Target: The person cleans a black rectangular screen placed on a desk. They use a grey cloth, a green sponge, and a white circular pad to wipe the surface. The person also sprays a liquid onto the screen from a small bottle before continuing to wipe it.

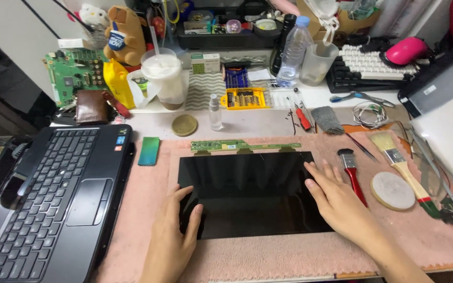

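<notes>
**Pressing two flat hands on a bare laptop screen panel**

Resting on a pink cloth mat (142, 209), the black screen panel (247, 188) is lying face up in the middle of the desk, with its narrow green circuit strip (245, 145) running along the far edge. The person's left hand (174, 233) is lying on the panel's near left corner, fingers stretched out and close together, the thumb spread apart toward the glass; it is gripping nothing. The right hand (336, 196) is lying flat over the panel's right edge, fingers slightly apart and extended, palm down, also clamped on nothing.

To the left of the mat, an open black laptop base (48, 199) is showing its keyboard and touchpad. A small green rectangular piece (148, 151) is sitting on the mat between the laptop and the panel. Just right of the right hand, a red-handled brush (353, 173) is lying on the mat, and beyond it a round white disc (392, 191) and a wider wooden-handled brush (402, 167). Farther back, a yellow case of screwdriver bits (245, 98), a small spray bottle (215, 112), a lidded drink cup (163, 78) and a clear water bottle (292, 52) are standing among the clutter.
</notes>
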